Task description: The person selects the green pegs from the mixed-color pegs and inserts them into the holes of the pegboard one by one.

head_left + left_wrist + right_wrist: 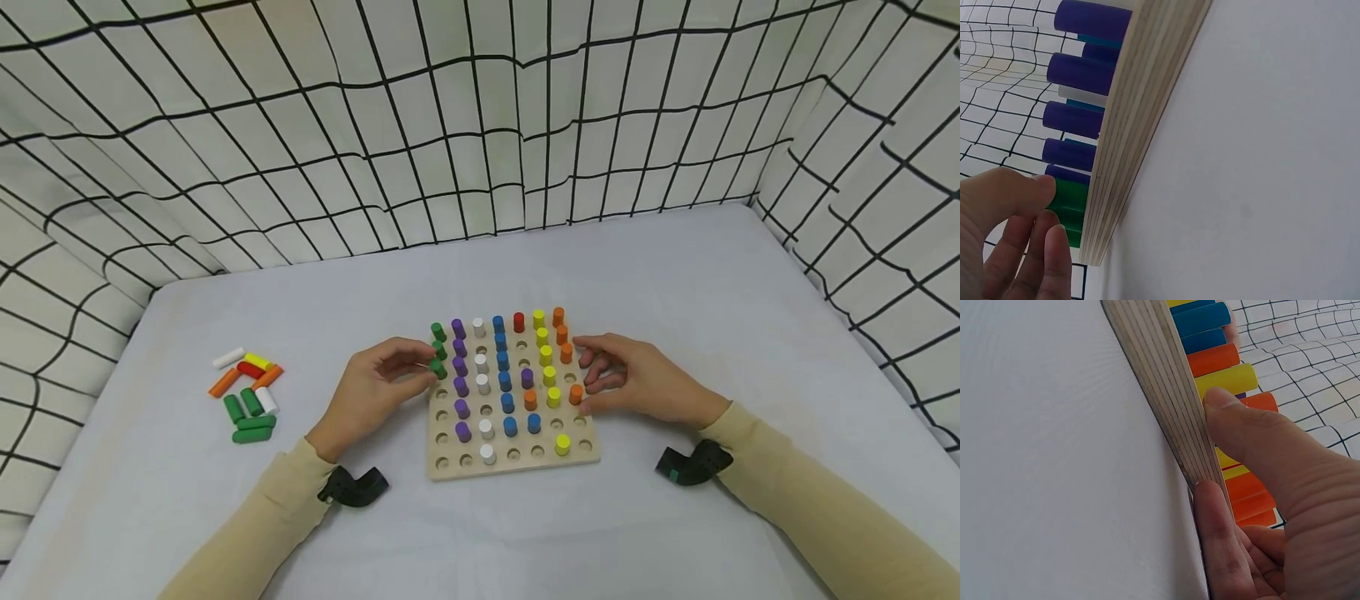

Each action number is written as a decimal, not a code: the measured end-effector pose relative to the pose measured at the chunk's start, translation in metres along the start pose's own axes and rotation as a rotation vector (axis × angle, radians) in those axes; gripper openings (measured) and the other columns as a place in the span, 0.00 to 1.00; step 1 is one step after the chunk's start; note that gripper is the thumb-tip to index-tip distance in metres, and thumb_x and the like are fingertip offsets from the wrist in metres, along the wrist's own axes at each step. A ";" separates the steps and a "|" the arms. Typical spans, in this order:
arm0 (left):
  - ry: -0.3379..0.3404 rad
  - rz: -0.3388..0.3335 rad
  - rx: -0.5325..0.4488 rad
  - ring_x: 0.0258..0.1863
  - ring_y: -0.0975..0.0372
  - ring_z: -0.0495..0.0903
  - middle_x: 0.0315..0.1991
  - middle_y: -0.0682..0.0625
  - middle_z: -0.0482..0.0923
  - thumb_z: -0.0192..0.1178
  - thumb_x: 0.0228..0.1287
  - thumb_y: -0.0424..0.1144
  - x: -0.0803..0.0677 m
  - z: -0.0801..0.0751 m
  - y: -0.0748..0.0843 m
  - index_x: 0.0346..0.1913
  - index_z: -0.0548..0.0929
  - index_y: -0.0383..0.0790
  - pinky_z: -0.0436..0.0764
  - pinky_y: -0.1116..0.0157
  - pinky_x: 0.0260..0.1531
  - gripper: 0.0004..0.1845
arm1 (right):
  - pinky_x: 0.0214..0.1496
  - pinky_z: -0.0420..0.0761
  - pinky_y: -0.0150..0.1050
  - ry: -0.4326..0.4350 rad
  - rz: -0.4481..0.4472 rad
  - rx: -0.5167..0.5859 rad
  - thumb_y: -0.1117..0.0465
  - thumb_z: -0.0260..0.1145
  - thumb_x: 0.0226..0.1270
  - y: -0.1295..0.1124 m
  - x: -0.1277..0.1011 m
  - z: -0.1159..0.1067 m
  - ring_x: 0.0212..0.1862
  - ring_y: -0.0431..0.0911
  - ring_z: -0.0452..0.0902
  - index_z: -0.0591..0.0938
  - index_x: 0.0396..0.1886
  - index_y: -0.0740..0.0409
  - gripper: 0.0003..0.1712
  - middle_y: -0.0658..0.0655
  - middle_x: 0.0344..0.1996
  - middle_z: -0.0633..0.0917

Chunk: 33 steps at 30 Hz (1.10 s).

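Note:
A wooden pegboard [517, 465] lies on the table, with upright coloured pegs in many of its round holes. At its left edge my left hand [380, 387] pinches a green peg [438, 368], the nearest of three in the leftmost column. In the left wrist view the thumb [1035, 190] touches the green pegs beside a row of purple pegs [1079, 74]. My right hand [637, 379] grips the board's right edge. In the right wrist view its thumb lies on top near orange and yellow pegs [1229, 379], and a finger [1217, 519] presses the layered side.
Loose pegs lie on the table at left: green [253, 435], orange [223, 382], red [250, 369], yellow [258, 361] and white [228, 358]. A black wire grid [480, 133] with white cloth behind it encloses the table's [450, 542] back and sides.

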<state>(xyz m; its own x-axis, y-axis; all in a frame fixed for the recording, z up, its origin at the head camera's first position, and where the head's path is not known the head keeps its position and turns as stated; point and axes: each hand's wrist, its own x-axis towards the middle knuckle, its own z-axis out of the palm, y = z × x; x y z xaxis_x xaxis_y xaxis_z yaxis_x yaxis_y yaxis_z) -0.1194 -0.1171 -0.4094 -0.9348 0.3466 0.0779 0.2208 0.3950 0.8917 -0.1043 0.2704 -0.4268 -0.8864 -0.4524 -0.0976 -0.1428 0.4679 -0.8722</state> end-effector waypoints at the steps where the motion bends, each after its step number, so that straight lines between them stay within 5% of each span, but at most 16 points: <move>1: -0.002 -0.002 0.013 0.51 0.67 0.87 0.55 0.42 0.85 0.72 0.62 0.29 -0.001 -0.001 0.000 0.55 0.84 0.37 0.84 0.75 0.57 0.19 | 0.55 0.88 0.29 0.001 0.001 0.000 0.52 0.83 0.55 0.000 0.000 0.000 0.50 0.43 0.84 0.67 0.77 0.60 0.53 0.56 0.53 0.79; 9: -0.005 0.007 0.063 0.53 0.54 0.86 0.55 0.44 0.85 0.74 0.61 0.31 -0.007 -0.012 -0.003 0.58 0.83 0.39 0.85 0.77 0.54 0.21 | 0.55 0.88 0.30 -0.002 -0.009 0.002 0.53 0.83 0.56 0.000 -0.002 0.000 0.51 0.46 0.84 0.67 0.76 0.61 0.52 0.57 0.53 0.79; 18: -0.021 0.040 0.159 0.48 0.67 0.87 0.54 0.46 0.86 0.73 0.63 0.33 -0.022 -0.037 -0.004 0.60 0.82 0.40 0.85 0.78 0.52 0.22 | 0.55 0.88 0.29 -0.003 -0.010 0.003 0.53 0.83 0.56 -0.001 -0.002 0.001 0.51 0.46 0.83 0.68 0.76 0.60 0.52 0.57 0.54 0.79; 28: 0.075 0.027 0.241 0.43 0.77 0.85 0.52 0.45 0.86 0.73 0.64 0.34 -0.039 -0.073 -0.004 0.59 0.83 0.42 0.83 0.82 0.50 0.21 | 0.54 0.88 0.28 -0.005 -0.014 0.011 0.53 0.84 0.54 0.001 0.000 0.001 0.49 0.41 0.83 0.67 0.76 0.59 0.53 0.56 0.55 0.79; 33: 0.140 0.038 0.206 0.43 0.76 0.86 0.49 0.51 0.86 0.73 0.63 0.31 -0.047 -0.091 -0.002 0.57 0.83 0.38 0.84 0.81 0.50 0.20 | 0.54 0.88 0.28 0.002 -0.028 0.004 0.54 0.83 0.55 0.000 0.000 0.002 0.49 0.40 0.83 0.67 0.76 0.61 0.53 0.57 0.55 0.79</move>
<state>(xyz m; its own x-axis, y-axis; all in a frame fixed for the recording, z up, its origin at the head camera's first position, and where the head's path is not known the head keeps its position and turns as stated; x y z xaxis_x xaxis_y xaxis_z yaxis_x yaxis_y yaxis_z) -0.1013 -0.2119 -0.3742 -0.9509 0.2492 0.1834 0.2953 0.5539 0.7784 -0.1033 0.2692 -0.4280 -0.8829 -0.4641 -0.0718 -0.1663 0.4518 -0.8765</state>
